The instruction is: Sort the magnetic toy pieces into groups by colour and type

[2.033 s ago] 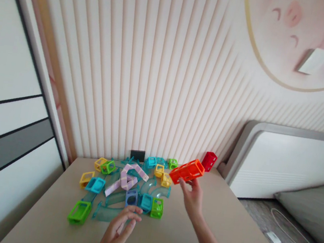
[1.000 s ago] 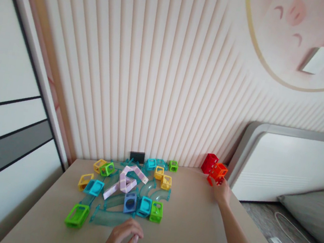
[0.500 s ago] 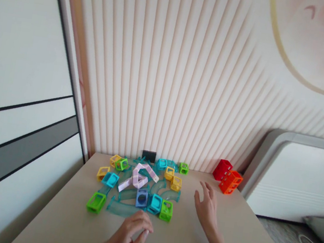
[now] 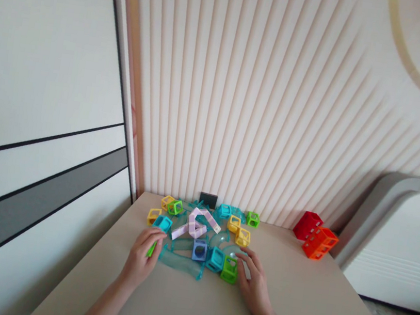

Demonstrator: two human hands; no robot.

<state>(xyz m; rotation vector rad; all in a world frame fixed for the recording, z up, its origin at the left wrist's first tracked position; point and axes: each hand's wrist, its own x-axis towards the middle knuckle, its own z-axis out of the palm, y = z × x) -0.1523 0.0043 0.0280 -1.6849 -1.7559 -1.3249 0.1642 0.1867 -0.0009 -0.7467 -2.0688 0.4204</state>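
Note:
My left hand (image 4: pixel 136 261) is closed around a green cube block (image 4: pixel 151 249), mostly covered by the fingers, at the left front of the pile. My right hand (image 4: pixel 255 287) has its fingers apart and curved beside another green cube block (image 4: pixel 230 271); whether the fingertips touch it I cannot tell. That block adjoins a light blue cube (image 4: pixel 215 259), with a violet-blue cube (image 4: pixel 199 250) to its left. Clear teal track pieces (image 4: pixel 181 263) lie among the blocks. On top of them rests a pale purple, jointed strip (image 4: pixel 193 225).
Yellow cubes (image 4: pixel 243 237) and other coloured blocks surround the track pieces on the beige table (image 4: pixel 188 311). Red blocks (image 4: pixel 307 225) and orange blocks (image 4: pixel 320 243) stand at the right. A small black object (image 4: pixel 208 200) leans by the ribbed wall (image 4: pixel 218 101).
My left hand has moved left and closed on the green cube at the pile's left front. My right hand has come down and in beside the right-hand green cube. The view has shifted left.

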